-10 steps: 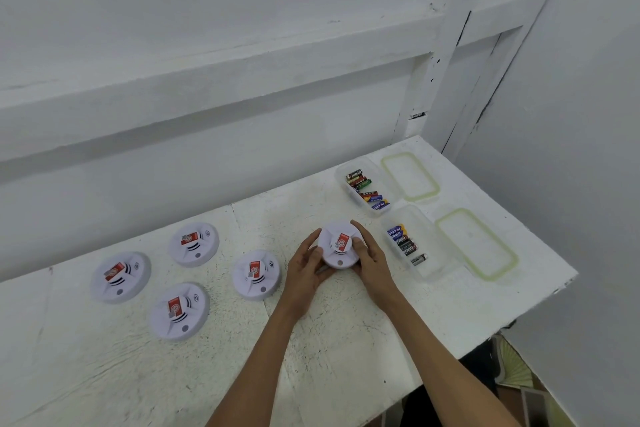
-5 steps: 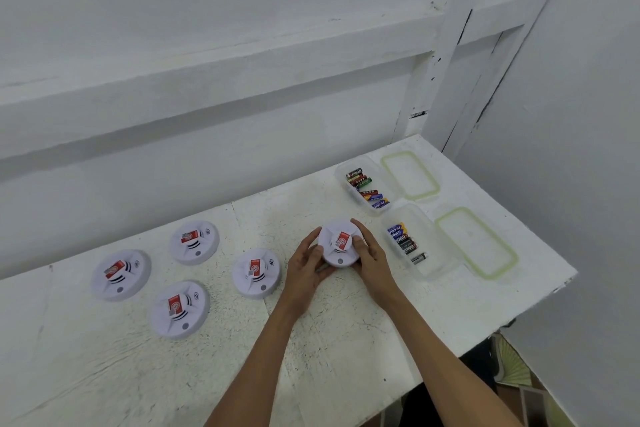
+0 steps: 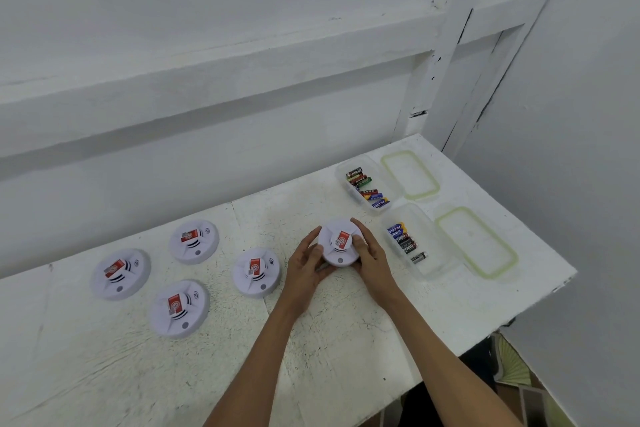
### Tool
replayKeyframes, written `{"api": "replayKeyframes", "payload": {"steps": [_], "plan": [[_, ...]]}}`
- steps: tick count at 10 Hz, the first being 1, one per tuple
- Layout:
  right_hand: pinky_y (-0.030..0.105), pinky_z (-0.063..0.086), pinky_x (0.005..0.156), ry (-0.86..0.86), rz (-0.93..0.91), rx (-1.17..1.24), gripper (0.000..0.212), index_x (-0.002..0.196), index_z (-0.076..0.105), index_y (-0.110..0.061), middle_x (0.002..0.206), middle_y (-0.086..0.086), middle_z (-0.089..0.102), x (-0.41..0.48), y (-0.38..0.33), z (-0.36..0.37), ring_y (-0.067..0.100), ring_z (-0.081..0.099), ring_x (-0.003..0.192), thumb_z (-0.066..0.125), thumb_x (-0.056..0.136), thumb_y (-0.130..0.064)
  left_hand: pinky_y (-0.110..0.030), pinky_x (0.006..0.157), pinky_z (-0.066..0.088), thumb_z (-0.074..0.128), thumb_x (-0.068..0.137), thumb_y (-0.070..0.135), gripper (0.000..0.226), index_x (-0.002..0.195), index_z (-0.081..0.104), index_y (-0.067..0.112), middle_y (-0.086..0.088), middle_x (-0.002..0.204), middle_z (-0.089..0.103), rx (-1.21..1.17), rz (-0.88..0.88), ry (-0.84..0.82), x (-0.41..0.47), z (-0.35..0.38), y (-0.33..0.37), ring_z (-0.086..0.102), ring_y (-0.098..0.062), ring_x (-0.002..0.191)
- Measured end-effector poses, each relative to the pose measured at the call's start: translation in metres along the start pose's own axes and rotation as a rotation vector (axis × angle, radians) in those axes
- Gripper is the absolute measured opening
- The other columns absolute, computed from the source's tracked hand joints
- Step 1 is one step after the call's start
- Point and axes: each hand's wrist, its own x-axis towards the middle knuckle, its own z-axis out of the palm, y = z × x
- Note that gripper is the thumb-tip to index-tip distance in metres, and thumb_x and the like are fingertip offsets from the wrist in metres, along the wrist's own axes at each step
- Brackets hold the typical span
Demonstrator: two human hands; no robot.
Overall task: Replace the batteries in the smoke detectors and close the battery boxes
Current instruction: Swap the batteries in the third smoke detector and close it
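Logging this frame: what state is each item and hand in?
held smoke detector: face up, gripped between both hands
left hand: grips its left side
right hand: grips its right side
four other smoke detectors: face up on the table, no hand on them
far battery box: open, batteries inside
near battery box: open, batteries inside
far lid: off, beside its box
near lid: off, beside its box

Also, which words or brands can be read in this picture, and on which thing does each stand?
"EVEREADY": on a black battery in the far box.
"PKCELL", probably: on a blue battery in the near box.
Red stickers on the smoke detectors: print too small to read.
Other batteries: blurred.
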Motion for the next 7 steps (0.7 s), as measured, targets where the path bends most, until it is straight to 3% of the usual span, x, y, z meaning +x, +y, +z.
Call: {"api": "replayKeyframes", "payload": {"steps": [2, 7], "plan": [[0.047, 0.046, 0.110, 0.000, 0.001, -0.006, 0.041, 0.147, 0.046, -0.028, 0.144, -0.009, 0.056, 0.0006, 0.0017, 0.0002, 0.012, 0.053, 0.132, 0.043, 0.107, -0.030, -0.054, 0.102, 0.054, 0.048, 0.108, 0.018, 0.040, 0.148, 0.051, 0.018, -0.008, 0.143, 0.063, 0.009, 0.004, 0.000, 0.0012, -0.0009, -0.0013, 0.063, -0.031, 0.128], [0.049, 0.043, 0.111, -0.002, 0.003, -0.012, 0.040, 0.147, 0.047, -0.030, 0.145, -0.010, 0.055, 0.0004, 0.0016, -0.0004, 0.012, 0.052, 0.134, 0.044, 0.107, -0.032, -0.049, 0.100, 0.056, 0.048, 0.108, 0.017, 0.040, 0.148, 0.052, 0.018, -0.008, 0.142, 0.064, -0.018, 0.002, -0.005, 0.0006, 0.0004, -0.0001, 0.064, -0.031, 0.127]]}}
